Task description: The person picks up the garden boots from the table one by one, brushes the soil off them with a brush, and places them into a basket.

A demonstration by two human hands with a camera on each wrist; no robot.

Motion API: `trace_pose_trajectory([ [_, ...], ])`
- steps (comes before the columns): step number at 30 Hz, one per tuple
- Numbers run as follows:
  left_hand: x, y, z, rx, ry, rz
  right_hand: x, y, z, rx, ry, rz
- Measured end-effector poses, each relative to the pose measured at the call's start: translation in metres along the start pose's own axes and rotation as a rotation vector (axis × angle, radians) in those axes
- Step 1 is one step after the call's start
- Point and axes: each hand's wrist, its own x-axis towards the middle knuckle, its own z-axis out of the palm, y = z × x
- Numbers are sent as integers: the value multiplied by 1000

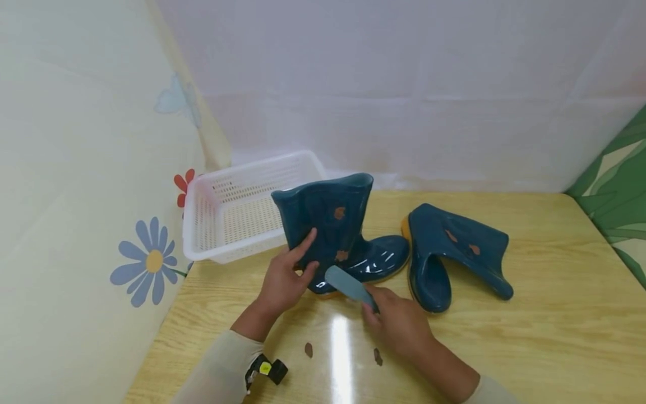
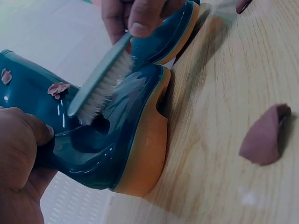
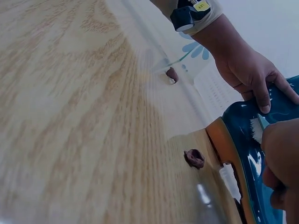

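Observation:
A dark teal rain boot [image 1: 323, 219] stands upright on the table, its toe to the right, with brown patches [image 1: 341, 255] stuck on its shaft. My left hand [image 1: 285, 280] grips the lower shaft from the heel side, thumb and a finger on the near face; its other fingers are mostly hidden. In my right hand [image 1: 401, 322] is a scrubbing brush [image 1: 348, 285], held by its handle. The brush's white bristles [image 2: 110, 84] face the boot around the ankle, just below a brown patch [image 2: 58, 89] in the left wrist view.
The second rain boot [image 1: 454, 235] lies on its side to the right, also with brown patches. A white perforated basket [image 1: 242, 247] stands at the back left. Two loose brown pieces [image 1: 308, 350] lie on the wooden table [image 1: 555, 325] near me. Cloth walls [image 1: 404, 84] enclose the back and left.

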Motion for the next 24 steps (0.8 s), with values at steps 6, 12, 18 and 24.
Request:
trace_pose_trajectory([
  [6, 0, -2, 1, -9, -5, -14, -5, 2, 0, 3, -13, 9],
  [12, 0, -3, 1, -10, -5, -25, -3, 0, -3, -1, 23, -39],
  [18, 0, -1, 2, -4, -6, -31, 2, -1, -3, -20, 51, -41],
  [24, 0, -1, 1, -7, -5, -41, -1, -1, -3, -12, -24, 26],
])
